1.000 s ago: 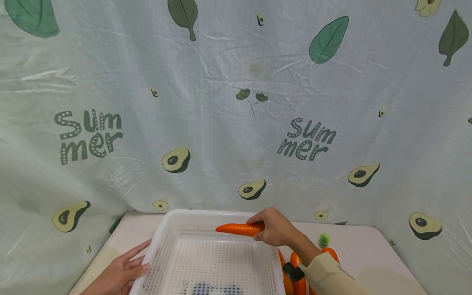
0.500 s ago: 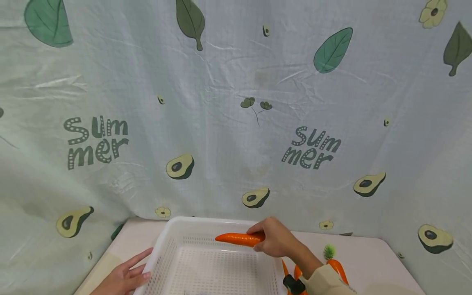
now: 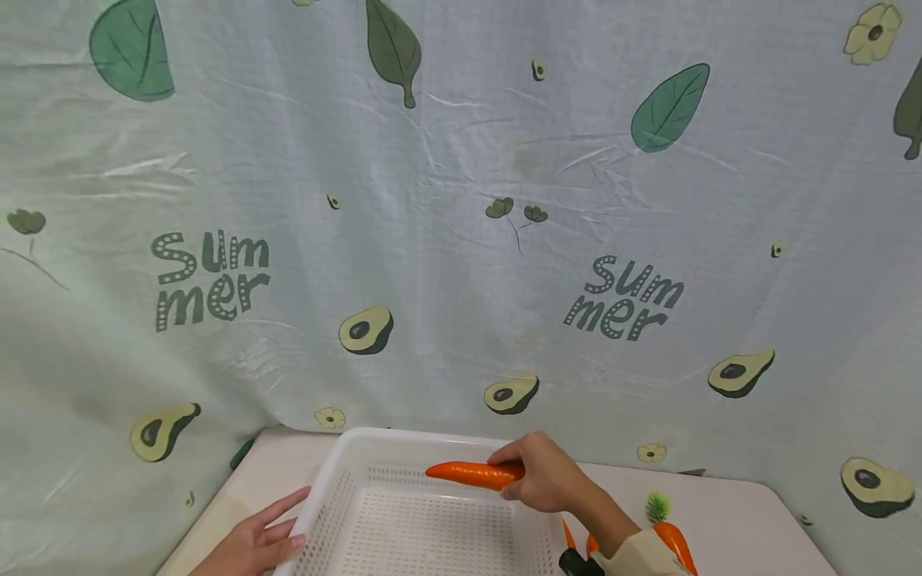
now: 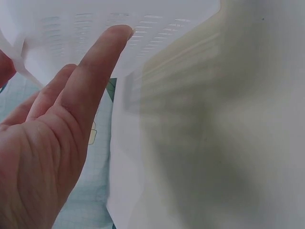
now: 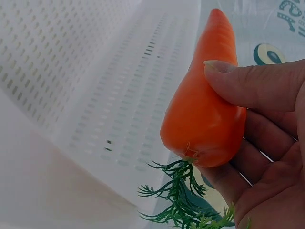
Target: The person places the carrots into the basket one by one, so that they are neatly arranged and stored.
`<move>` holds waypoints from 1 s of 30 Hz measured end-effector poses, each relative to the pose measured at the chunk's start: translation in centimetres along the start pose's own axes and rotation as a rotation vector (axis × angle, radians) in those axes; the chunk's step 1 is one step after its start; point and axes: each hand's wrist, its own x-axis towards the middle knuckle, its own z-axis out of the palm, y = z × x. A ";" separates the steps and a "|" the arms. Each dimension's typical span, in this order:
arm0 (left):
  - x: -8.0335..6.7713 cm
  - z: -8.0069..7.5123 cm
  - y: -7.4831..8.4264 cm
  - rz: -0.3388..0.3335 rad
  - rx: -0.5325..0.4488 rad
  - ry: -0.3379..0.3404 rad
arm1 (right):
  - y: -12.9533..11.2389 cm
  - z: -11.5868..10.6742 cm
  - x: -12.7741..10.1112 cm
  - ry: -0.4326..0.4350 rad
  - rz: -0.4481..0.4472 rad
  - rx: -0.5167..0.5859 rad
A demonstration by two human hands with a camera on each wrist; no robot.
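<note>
My right hand (image 3: 551,474) grips an orange toy-like carrot (image 3: 471,474) above the white basket's far right part. In the right wrist view the carrot (image 5: 209,105) has its thick end and green leafy top (image 5: 178,195) toward me, with the thumb pressed on its side. At the left, my left hand (image 3: 252,544) rests against the outer wall of the basket (image 3: 317,500), fingers extended. The left wrist view has those straight fingers (image 4: 90,71) beside the slotted basket wall (image 4: 162,28). The basket's near side is cut off by the frame.
More carrots (image 3: 675,544) lie on the pale table (image 3: 727,512) right of the basket, partly hidden by my right forearm. A printed curtain (image 3: 446,240) with avocados and leaves hangs behind the table and along its sides.
The head view has tilted upward and turned slightly left, so everything sits lower and further right. The carrot stays gripped above the basket, and both hands keep their places.
</note>
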 end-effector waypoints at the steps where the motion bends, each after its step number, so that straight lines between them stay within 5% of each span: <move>1: 0.0 0.0 0.0 -0.001 0.002 0.001 | 0.0 0.1 0.0 -0.001 -0.001 0.000; 18: -0.7 1.2 0.8 -0.040 0.072 0.116 | -0.2 0.4 1.3 0.000 -0.032 -0.021; 30: -0.9 1.4 0.7 -0.023 0.041 0.115 | -0.9 0.8 2.7 -0.005 -0.033 -0.028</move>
